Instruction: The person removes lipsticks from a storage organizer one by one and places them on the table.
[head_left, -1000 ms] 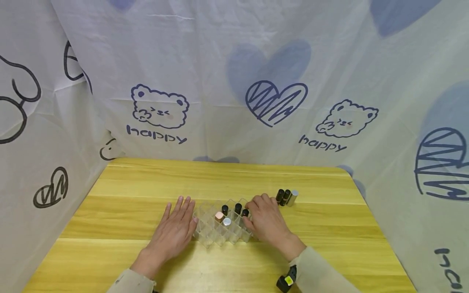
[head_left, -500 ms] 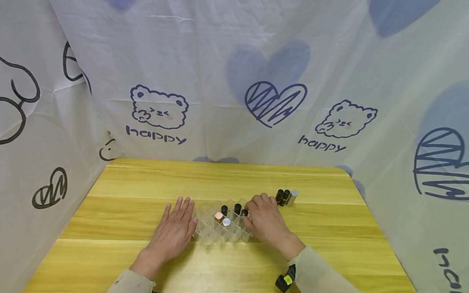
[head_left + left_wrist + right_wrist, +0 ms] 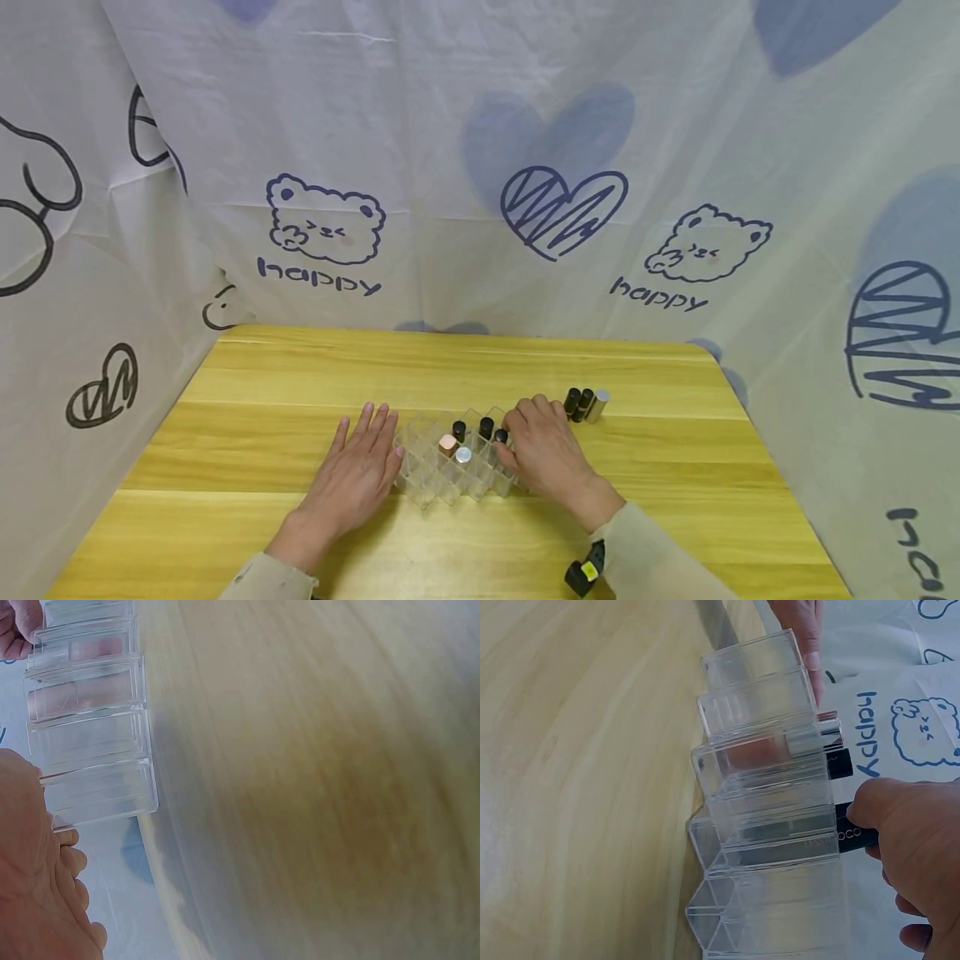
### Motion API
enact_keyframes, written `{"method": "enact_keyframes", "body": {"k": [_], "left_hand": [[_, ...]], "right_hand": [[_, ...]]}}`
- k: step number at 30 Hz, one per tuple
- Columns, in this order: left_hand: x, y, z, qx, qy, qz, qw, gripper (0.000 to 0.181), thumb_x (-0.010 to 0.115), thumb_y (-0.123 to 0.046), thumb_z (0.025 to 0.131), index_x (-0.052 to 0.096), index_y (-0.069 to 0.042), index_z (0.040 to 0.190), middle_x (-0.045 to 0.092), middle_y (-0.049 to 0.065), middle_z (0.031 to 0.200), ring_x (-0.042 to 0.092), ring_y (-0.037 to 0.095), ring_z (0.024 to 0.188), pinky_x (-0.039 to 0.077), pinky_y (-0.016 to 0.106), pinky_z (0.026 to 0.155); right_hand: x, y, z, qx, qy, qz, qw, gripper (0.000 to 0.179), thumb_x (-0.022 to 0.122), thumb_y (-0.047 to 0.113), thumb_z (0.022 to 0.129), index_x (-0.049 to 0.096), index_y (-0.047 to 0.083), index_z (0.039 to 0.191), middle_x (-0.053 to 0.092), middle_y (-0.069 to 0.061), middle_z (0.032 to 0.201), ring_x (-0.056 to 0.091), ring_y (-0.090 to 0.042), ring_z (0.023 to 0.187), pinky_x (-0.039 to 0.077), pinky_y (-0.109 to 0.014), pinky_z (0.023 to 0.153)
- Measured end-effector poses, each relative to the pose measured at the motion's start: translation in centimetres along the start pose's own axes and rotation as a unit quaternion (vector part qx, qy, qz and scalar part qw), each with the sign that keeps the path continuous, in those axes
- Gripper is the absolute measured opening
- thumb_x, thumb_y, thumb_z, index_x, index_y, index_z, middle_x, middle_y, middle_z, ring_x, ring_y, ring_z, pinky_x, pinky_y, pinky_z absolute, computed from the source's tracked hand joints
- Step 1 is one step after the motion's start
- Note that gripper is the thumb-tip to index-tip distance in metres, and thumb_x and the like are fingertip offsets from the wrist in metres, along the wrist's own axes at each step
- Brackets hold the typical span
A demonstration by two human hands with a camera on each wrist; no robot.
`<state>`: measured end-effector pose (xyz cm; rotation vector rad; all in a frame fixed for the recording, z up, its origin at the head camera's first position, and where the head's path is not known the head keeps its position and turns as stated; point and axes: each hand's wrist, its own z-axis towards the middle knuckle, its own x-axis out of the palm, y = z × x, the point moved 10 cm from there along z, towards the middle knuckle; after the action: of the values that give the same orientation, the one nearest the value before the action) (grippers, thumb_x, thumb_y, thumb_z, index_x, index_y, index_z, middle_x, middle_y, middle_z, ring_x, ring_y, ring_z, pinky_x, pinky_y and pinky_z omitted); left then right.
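A clear plastic lipstick organizer (image 3: 425, 483) with diamond-shaped compartments stands on the table, several lipsticks upright in it. My left hand (image 3: 352, 475) lies along its left side with fingers straight, thumb at the organizer's edge. At the right end, my right hand (image 3: 551, 454) pinches a black lipstick (image 3: 856, 834) by its lettered cap, the tube down in a compartment. The far fingertips are partly hidden. Close by stand other black-capped lipsticks (image 3: 487, 427), a pink-topped one (image 3: 448, 443) and a silver-topped one (image 3: 463, 455).
Behind my right hand, two black lipsticks (image 3: 580, 403) and a silver one (image 3: 598, 407) stand side by side on the wooden table (image 3: 300, 367). A printed white cloth (image 3: 450, 275) hangs behind the table and along its sides. A black band with a box circles my right wrist.
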<state>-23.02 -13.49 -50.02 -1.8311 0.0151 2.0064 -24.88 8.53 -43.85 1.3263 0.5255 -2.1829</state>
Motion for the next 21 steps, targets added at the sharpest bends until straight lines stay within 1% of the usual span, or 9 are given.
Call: {"method": "enact_keyframes", "body": {"k": [4, 7, 15, 21], "left_hand": [[0.1, 0.0, 0.0, 0.0, 0.0, -0.001, 1.0, 0.063, 0.03, -0.041, 0.116, 0.028, -0.001, 0.165, 0.026, 0.018, 0.173, 0.014, 0.034, 0.163, 0.009, 0.061, 0.133], [0.1, 0.0, 0.0, -0.001, 0.0, 0.0, 1.0, 0.063, 0.03, -0.041, 0.116, 0.028, -0.001, 0.165, 0.026, 0.018, 0.173, 0.015, 0.034, 0.163, 0.009, 0.061, 0.133], [0.0, 0.0, 0.0, 0.0, 0.0, 0.002, 1.0, 0.063, 0.031, -0.041, 0.116, 0.028, -0.001, 0.165, 0.026, 0.018, 0.173, 0.015, 0.035, 0.163, 0.009, 0.061, 0.132], [-0.1, -0.1, 0.0, 0.0, 0.0, 0.002, 1.0, 0.063, 0.031, -0.041, 0.116, 0.029, 0.0, 0.165, 0.026, 0.018, 0.173, 0.015, 0.035, 0.163, 0.009, 0.061, 0.132]], "right_hand": [[-0.6, 0.0, 0.2, -0.002, -0.005, 0.005, 1.0, 0.024, 0.079, 0.031, 0.094, 0.071, 0.009, 0.097, 0.064, -0.004, 0.091, 0.053, -0.024, 0.084, 0.039, -0.036, 0.073], [-1.4, 0.0, 0.4, -0.005, -0.014, 0.011, 0.9998, 0.022, 0.078, 0.029, 0.094, 0.07, 0.009, 0.097, 0.064, -0.003, 0.09, 0.052, -0.024, 0.083, 0.038, -0.035, 0.073], [-4.1, -0.4, 0.9, -0.009, -0.033, 0.011, 0.9993, 0.021, 0.077, 0.029, 0.093, 0.07, 0.01, 0.097, 0.063, -0.002, 0.092, 0.049, -0.023, 0.083, 0.036, -0.033, 0.073], [-6.4, -1.5, 1.0, 0.001, -0.051, 0.01, 0.9986, 0.025, 0.081, 0.028, 0.092, 0.068, 0.008, 0.098, 0.062, -0.003, 0.092, 0.05, -0.026, 0.084, 0.034, -0.035, 0.072]]}}
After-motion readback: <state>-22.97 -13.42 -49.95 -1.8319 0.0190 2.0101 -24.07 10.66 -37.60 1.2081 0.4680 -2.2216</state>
